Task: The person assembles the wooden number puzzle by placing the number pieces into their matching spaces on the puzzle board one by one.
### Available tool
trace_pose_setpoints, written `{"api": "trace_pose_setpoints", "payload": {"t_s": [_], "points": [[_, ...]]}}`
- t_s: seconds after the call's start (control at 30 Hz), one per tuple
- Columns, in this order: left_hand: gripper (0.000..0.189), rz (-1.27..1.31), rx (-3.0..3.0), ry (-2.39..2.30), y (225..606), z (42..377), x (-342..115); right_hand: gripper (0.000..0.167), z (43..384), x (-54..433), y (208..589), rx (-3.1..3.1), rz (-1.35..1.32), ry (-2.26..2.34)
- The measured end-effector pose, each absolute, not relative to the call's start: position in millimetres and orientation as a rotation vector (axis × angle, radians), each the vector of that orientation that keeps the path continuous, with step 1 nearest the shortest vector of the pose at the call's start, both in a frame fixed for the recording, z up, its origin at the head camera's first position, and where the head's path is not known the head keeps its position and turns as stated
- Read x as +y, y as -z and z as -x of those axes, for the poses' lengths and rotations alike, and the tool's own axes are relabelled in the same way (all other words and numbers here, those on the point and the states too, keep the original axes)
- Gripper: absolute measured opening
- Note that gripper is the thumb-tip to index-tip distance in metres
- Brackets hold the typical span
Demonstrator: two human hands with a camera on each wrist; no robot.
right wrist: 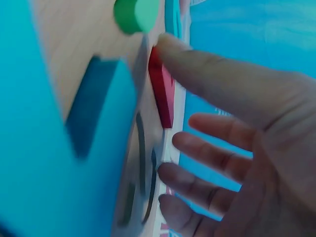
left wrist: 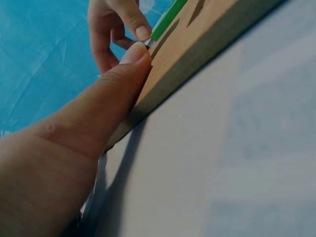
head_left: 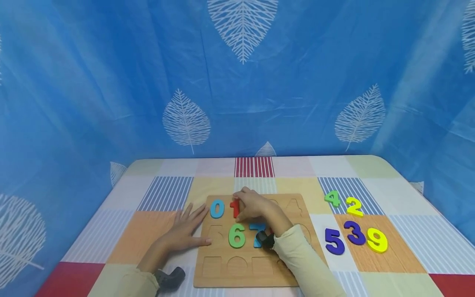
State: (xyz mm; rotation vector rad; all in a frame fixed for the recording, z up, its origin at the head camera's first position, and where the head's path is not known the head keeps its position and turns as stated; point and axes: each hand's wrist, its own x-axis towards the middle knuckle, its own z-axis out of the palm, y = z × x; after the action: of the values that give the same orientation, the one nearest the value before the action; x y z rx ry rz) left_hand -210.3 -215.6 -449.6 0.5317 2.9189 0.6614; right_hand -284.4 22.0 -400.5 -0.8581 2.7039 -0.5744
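A wooden number board (head_left: 215,280) lies on the table. My right hand (head_left: 254,206) is over its top row and pinches the red number 1 (head_left: 234,209) between thumb and fingers. The right wrist view shows the thumb (right wrist: 212,79) against one end of the red 1 (right wrist: 160,91). My left hand (head_left: 185,229) rests at the board's left edge with fingers spread, its thumb (left wrist: 118,74) on the rim. On the board are a light blue 0 (head_left: 217,209), a green 6 (head_left: 236,236) and a blue 7 (head_left: 257,227), partly covered by the right wrist's camera.
Right of the board lie a green 4 (head_left: 332,198), a yellow 2 (head_left: 354,206), a purple 3 (head_left: 355,233), a purple 5 (head_left: 334,242) and a yellow 9 (head_left: 377,240). A patchwork cloth (head_left: 400,255) covers the table. Behind hangs a blue leaf-print curtain (head_left: 289,82).
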Motion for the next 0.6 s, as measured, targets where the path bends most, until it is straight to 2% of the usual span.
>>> {"api": "trace_pose_setpoints", "payload": {"t_s": [0.33, 0.6], "points": [[0.093, -0.540, 2.950, -0.658, 454, 212, -213, 0.066, 280, 44, 399, 2.710, 0.798, 0.624], [0.093, -0.543, 2.969, -0.666, 455, 212, -212, 0.064, 278, 78, 390, 2.744, 0.873, 0.667]]}}
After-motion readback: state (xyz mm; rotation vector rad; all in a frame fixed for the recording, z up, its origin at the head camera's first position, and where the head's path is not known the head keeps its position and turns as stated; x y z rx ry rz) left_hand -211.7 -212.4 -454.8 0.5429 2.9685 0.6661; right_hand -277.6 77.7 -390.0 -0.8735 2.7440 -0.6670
